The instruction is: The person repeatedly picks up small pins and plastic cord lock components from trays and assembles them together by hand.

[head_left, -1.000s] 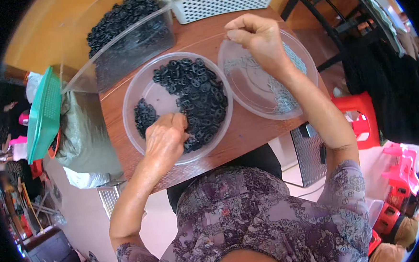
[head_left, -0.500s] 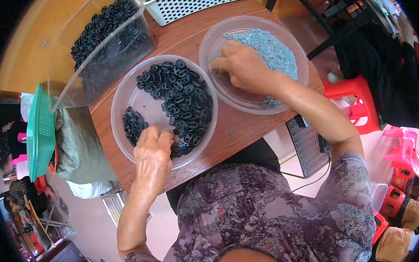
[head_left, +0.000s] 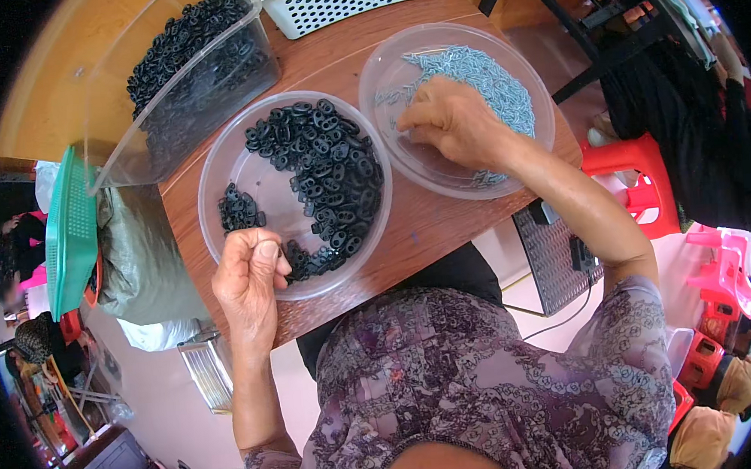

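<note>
Clear bowl (head_left: 392, 132), silvery pieces (head_left: 501, 82) — right hand (head_left: 450, 122) over them

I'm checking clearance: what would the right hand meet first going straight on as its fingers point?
The right hand would probably meet the left wall of the clear tub holding silvery pieces; its height is unclear.

Links (head_left: 338, 181) in left tub (head_left: 279, 202), pins (head_left: 504, 93) in right tub (head_left: 381, 114), both on table (head_left: 330, 57), bin (head_left: 160, 157) behind (left of basket (head_left: 357, 3))

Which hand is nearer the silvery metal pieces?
Right. The right hand is beside the metal pieces, over their bowl; the left hand is farther left, by the other bowl.
</note>
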A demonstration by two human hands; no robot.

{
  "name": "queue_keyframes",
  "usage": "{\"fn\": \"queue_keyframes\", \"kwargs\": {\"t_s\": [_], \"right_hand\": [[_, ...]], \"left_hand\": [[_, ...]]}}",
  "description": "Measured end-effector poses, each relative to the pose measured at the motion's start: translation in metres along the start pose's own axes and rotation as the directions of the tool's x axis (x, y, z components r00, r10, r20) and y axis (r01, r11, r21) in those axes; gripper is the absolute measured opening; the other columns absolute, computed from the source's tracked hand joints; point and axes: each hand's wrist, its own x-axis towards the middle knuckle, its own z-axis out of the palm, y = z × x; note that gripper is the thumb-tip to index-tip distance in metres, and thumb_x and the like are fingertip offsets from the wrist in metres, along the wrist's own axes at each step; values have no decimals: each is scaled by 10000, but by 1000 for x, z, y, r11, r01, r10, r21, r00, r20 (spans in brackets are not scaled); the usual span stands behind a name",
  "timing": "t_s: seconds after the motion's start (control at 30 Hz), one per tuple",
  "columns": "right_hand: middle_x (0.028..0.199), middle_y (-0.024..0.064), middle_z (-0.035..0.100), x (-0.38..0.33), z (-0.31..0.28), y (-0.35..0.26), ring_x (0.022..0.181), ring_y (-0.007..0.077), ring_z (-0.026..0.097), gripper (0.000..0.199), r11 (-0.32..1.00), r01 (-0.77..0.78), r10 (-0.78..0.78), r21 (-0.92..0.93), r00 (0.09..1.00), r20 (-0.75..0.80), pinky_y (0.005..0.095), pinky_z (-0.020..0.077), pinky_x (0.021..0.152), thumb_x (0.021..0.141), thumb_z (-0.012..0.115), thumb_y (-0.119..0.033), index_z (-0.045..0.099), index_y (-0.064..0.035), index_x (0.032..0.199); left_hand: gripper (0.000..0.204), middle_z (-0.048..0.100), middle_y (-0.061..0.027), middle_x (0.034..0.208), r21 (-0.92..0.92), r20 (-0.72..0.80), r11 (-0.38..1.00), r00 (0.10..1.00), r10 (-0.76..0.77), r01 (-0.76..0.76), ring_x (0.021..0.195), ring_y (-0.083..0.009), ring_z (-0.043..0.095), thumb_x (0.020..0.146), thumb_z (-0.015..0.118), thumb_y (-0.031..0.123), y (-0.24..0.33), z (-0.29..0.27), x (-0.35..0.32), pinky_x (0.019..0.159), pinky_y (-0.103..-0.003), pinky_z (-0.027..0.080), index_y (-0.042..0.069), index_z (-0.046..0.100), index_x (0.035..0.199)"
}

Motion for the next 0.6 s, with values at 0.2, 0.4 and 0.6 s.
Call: {"fn": "queue_keyframes", "kwargs": {"t_s": [0.2, 0.4, 0.6], "right_hand": [[775, 112, 548, -4, 16, -6, 793, 299, 525, 115, 995, 92, -90, -24, 993, 70, 377, 423, 662, 691, 641, -70, 604, -38, 795], [801, 147, 548, -2, 22, -6, 762, 338, 524, 56, 976, 205, -198, -74, 976, 93, 412, 423, 647, 697, 572, -26, 537, -11, 739], [714, 99, 543, -1, 1, -31, 673, 217, 541, 40, 998, -55, 55, -25, 998, -2, 313, 429, 597, 731, 577, 4, 545, -1, 754]], "left_hand": [[124, 569, -53, 714, -296, 51, 951, 996, -74, 86, 570, -81, 515, 872, 555, 78, 3, 4, -8, 528, -189, 421, -34, 551, 925], [145, 601, -110, 714, -506, 51, 848, 987, -152, 156, 549, -151, 562, 835, 586, 61, 4, 9, -6, 516, -241, 465, -47, 555, 926], [119, 620, -122, 739, -637, 49, 751, 981, -187, 175, 557, -150, 579, 825, 590, 27, 6, 13, -7, 507, -237, 483, -46, 557, 913]]}}
